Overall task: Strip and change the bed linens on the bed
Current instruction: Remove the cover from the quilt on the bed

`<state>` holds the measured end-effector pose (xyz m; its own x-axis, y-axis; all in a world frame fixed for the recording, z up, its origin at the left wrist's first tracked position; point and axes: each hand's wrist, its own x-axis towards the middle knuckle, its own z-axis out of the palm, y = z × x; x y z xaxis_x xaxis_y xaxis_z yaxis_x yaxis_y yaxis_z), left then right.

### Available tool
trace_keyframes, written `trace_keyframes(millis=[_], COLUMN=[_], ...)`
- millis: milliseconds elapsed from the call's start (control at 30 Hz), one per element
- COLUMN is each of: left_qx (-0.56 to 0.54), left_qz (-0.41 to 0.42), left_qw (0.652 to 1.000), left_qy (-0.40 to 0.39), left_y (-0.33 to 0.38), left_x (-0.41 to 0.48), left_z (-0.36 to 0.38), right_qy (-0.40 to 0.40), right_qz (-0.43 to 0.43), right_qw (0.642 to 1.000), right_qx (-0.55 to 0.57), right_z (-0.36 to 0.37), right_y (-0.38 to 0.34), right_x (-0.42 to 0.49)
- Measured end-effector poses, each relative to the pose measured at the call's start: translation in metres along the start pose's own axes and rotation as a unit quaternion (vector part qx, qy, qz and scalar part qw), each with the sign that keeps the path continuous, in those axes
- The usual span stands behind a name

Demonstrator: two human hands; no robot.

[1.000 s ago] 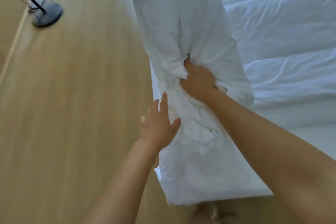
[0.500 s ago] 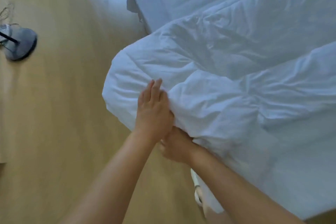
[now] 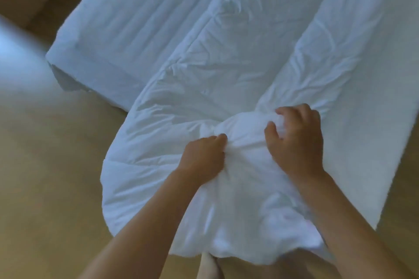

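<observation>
Left hand (image 3: 204, 156), seen in the head view, is closed into a fist on a gather of white cloth, with the thumb lying along the top and tight creases fanning out from the grip. Just beside it, the right hand (image 3: 297, 142) sits on top of a puffed mound of the same cloth. Its fingers are bent and dig into the fabric, and the thumb hooks in from the left side. The 2 hands are close together but do not touch, with the bunched mound between them.

What they hold is the duvet (image 3: 226, 70), white and creased. It runs as a long band from the top of the frame down the bed (image 3: 108, 36) toward the person. Its near end spills past the edge of the bed and hangs in a rounded fold in front of the person's body, under both forearms.

The bed is covered in white, and 1 corner of it shows at the left, where the cloth drapes down the side. A flatter white strip lies to the right of the duvet; whether it is sheet or more duvet cannot be told.

Light wooden floor (image 3: 45, 176) fills the left side, with a pale glare on it. A bare foot (image 3: 209, 265) shows at the bottom edge, below the hanging cloth. The whole view is slightly blurred.
</observation>
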<state>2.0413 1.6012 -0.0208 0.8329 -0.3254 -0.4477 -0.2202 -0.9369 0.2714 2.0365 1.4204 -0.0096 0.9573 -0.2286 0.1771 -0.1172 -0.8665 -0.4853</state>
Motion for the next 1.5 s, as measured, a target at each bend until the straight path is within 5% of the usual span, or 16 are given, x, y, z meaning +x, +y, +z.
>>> trace_keyframes(millis=[67,167,267,433,533,600,700,867,1000,1200,1300,1367,1500], left_qx=[-0.019,-0.032,-0.037,-0.067,-0.181,-0.235,-0.376,-0.505,-0.495,-0.552,-0.506,-0.468,-0.406], left_qz=[0.059,0.107,0.151,0.156,0.063,0.042,-0.005,-0.089,-0.046,-0.073,-0.173,-0.22,-0.282], left_qw=[0.998,0.993,0.988,0.981,0.971,0.959,0.908,0.829,0.845,0.827,0.841,0.849,0.859], left_qy=[-0.022,0.027,0.019,-0.093,-0.145,-0.153,-0.184,-0.222,-0.196,-0.074,0.077,0.105,0.136], left_y=[-0.01,-0.023,-0.013,0.018,0.027,0.026,0.015,-0.019,-0.076,-0.29,-0.469,-0.564,-0.663], left_x=[0.002,0.019,0.051,0.109,0.133,0.145,0.163,0.2,0.222,0.246,0.251,0.247,0.291], left_z=[-0.007,-0.017,-0.017,0.011,0.018,0.011,-0.021,-0.084,-0.134,-0.252,-0.324,-0.349,-0.336], right_qy=[-0.067,-0.162,-0.13,0.047,0.083,0.076,0.021,-0.048,-0.066,-0.095,-0.225,-0.292,-0.307], right_qz=[0.223,0.473,0.553,0.609,0.539,0.473,0.392,0.364,0.349,0.273,0.188,0.139,0.196], right_qw=[0.972,0.858,0.81,0.717,0.723,0.765,0.81,0.816,0.821,0.839,0.861,0.866,0.861], right_qx=[0.02,0.118,0.144,0.335,0.425,0.43,0.436,0.446,0.447,0.462,0.416,0.381,0.356], right_z=[0.006,0.035,0.062,0.086,0.093,0.091,0.089,0.105,0.136,0.223,0.301,0.357,0.428], right_y=[0.016,0.037,0.049,0.057,0.04,0.018,-0.022,-0.094,-0.169,-0.359,-0.501,-0.578,-0.616], right_x=[0.016,0.022,0.003,-0.007,0.01,0.028,0.057,0.079,0.105,0.19,0.244,0.263,0.277])
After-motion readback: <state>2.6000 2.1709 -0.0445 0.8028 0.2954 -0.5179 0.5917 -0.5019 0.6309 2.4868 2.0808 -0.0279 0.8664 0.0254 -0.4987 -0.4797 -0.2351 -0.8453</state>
